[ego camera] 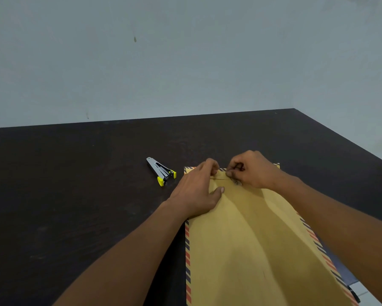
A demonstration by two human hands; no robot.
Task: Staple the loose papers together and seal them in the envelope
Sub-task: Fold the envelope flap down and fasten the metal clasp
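Pinching envelope (252, 239) clasp, right hand (255, 171) closed, left hand (196, 191) pressing flat beside it

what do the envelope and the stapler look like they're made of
Envelope: matte brown kraft paper, going by its soft creases and dull surface, with a printed red-and-blue striped border. Stapler: shiny silver body, probably metal; its bright yellow end pieces look like plastic.

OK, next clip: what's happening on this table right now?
A person is closing a large brown envelope on a dark table. The left hand presses the folded flap down near the top edge, while the right hand pinches at the small metal clasp there. A stapler lies untouched to the left. No loose papers show.
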